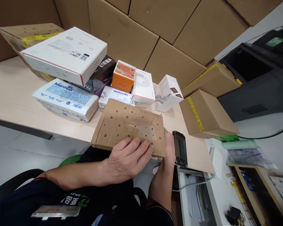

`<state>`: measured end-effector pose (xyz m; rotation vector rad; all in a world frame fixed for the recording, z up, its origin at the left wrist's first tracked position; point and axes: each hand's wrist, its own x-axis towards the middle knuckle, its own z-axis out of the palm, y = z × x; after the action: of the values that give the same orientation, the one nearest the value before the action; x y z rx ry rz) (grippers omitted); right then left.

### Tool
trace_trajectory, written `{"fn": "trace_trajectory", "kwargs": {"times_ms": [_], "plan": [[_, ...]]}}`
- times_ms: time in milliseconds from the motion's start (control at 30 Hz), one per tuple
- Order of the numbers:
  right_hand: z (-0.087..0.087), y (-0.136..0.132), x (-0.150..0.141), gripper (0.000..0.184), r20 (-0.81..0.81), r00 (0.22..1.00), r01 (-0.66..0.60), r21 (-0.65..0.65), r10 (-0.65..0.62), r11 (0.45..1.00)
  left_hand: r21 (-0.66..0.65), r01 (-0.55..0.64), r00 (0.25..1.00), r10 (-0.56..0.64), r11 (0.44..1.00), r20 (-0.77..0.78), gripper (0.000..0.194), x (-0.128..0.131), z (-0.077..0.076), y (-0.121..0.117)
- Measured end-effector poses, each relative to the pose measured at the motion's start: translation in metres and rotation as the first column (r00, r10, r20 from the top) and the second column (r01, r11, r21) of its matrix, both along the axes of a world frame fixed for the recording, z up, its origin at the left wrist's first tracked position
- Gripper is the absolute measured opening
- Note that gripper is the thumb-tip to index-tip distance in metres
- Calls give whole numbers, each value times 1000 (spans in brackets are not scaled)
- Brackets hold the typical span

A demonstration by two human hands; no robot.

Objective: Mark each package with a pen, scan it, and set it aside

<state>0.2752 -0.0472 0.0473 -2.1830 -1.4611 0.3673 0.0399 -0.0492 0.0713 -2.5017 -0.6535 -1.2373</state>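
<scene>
A brown cardboard box (132, 125) with small dark ring marks is held in front of me, over the table's front edge. My left hand (129, 157) lies across its near edge, fingers bent over the top face; the thumb is hidden. At the box's right side my right hand (169, 147) grips the edge, most of its fingers out of sight. A glossy patch like clear tape shows on the top. Just right of my right hand lies a black handheld device (180, 148).
Behind the box stand Manhua tissue packs (66, 99), an orange box (124, 75), a power bank box (143, 86) and a white carton (168, 92). A large white box (66, 53) rests on others at left. Taped cartons (207, 114) and a black machine (254, 72) are at right.
</scene>
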Motion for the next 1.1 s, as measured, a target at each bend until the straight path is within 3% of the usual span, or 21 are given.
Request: {"fn": "trace_trajectory", "kwargs": {"times_ms": [267,367,467,567,667,800,967,1100], "plan": [[-21,2,2,24,39,994,97,84,-100,992,-6,-14,1000,13,1000,-9,26,3,-4,-1],[-20,-17,1,42,82,972,201,195,-220,960,-1,-9,1000,9,1000,-15,26,2,-3,-1],[-16,-51,5,67,235,871,349,322,-431,880,1,-4,1000,4,1000,-11,26,2,-2,0],[-15,-85,14,94,335,763,534,157,-553,831,0,-8,1000,8,1000,-14,26,2,-1,0],[-19,-101,23,109,302,775,598,-69,-554,799,9,-10,1000,10,1000,-18,25,2,0,0],[-26,-99,25,102,242,801,582,-106,-547,806,12,-11,1000,11,1000,-24,24,2,1,0],[-34,-94,20,95,192,781,596,58,-595,801,16,-7,1000,7,1000,-22,22,1,2,1],[-32,-99,12,97,112,808,548,218,-579,807,14,1,1000,-1,1000,-21,23,1,2,1]]}}
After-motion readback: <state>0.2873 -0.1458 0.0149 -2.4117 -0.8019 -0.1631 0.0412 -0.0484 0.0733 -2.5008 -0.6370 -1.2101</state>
